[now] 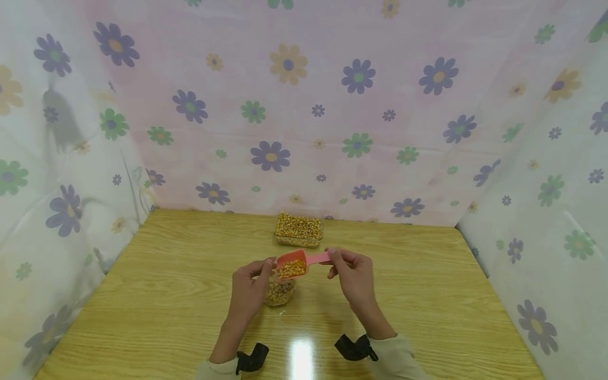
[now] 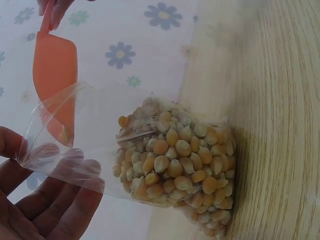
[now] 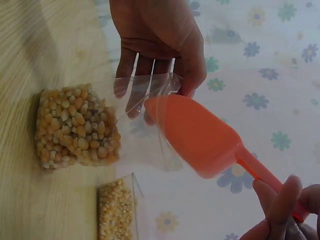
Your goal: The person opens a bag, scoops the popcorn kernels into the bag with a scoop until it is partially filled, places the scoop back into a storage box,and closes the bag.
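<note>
My right hand (image 1: pixel 353 274) grips the handle of an orange-pink scoop (image 3: pixel 205 135). In the head view the scoop's bowl carries corn kernels (image 1: pixel 292 268). My left hand (image 2: pixel 55 200) pinches the rim of a clear plastic bag (image 2: pixel 105 165) between thumb and finger, with the other fingers lying along its outside. Corn kernels (image 3: pixel 80 125) fill the lower part of the bag, which stands on the table. The scoop's tip reaches in at the bag's open mouth, close to the left thumb.
Behind the bag, a clear rectangular container (image 1: pixel 298 243) of corn kernels stands near the table's back edge. The wood-grain table (image 1: pixel 190 274) is enclosed by flower-printed curtains (image 1: pixel 323 95) at the back and both sides.
</note>
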Tool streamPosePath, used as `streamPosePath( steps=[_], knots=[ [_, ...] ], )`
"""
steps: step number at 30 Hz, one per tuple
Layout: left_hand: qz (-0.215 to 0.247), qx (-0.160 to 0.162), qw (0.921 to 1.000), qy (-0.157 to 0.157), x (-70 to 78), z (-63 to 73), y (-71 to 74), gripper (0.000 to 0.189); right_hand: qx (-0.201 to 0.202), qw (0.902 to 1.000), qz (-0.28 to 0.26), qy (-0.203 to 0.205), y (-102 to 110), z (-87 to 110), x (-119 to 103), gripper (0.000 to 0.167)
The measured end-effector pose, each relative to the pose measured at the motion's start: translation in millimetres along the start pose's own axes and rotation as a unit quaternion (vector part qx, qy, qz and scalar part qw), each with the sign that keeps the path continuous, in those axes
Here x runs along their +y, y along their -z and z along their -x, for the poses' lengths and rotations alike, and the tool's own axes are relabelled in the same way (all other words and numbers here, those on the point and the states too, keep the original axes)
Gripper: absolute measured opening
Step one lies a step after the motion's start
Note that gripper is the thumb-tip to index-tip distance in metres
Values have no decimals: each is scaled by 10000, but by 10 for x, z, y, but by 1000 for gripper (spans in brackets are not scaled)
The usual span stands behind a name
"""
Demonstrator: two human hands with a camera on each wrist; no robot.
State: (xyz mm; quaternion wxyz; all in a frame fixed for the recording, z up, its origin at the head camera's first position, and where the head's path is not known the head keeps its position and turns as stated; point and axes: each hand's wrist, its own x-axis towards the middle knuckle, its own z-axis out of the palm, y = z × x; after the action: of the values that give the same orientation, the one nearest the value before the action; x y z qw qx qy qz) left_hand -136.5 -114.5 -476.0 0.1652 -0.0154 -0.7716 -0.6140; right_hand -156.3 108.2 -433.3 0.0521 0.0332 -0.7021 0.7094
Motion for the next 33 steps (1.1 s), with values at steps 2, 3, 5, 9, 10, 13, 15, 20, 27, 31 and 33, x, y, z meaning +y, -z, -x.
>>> streamPosePath(
  steps=[2,3,5,9,10,13,15,20,27,31,33],
  knots=[
    [0,19,10000,-8,3,2,5,28,-42,9997,51,229,-35,21,-27,25],
    [3,30,10000,4,1,2,7,28,-74,9993,70,357,-51,32,-41,24],
    [12,33,10000,-17,6,2,14,29,-137,9976,165,651,-77,57,-72,23],
    [57,27,10000,16,20,6,25,29,-220,9931,414,1077,-117,101,-127,21],
    [69,25,10000,26,23,7,28,29,-222,9923,466,1124,-124,110,-138,21],
    [51,28,10000,43,33,8,33,29,-207,9913,593,1154,-138,129,-159,21],
    [43,30,10000,47,34,7,36,29,-208,9910,632,1164,-140,137,-172,21],
    [60,46,10000,63,34,-2,45,30,-205,9904,628,1215,-105,87,-165,21],
    [95,-57,9996,278,27,-7,68,35,200,9986,36,482,61,-121,-84,28],
    [123,-165,9992,346,22,-6,78,36,520,9969,-574,121,143,-275,-9,33],
    [137,-195,9990,375,20,-7,89,35,655,9940,-881,-6,170,-356,52,33]
  ],
)
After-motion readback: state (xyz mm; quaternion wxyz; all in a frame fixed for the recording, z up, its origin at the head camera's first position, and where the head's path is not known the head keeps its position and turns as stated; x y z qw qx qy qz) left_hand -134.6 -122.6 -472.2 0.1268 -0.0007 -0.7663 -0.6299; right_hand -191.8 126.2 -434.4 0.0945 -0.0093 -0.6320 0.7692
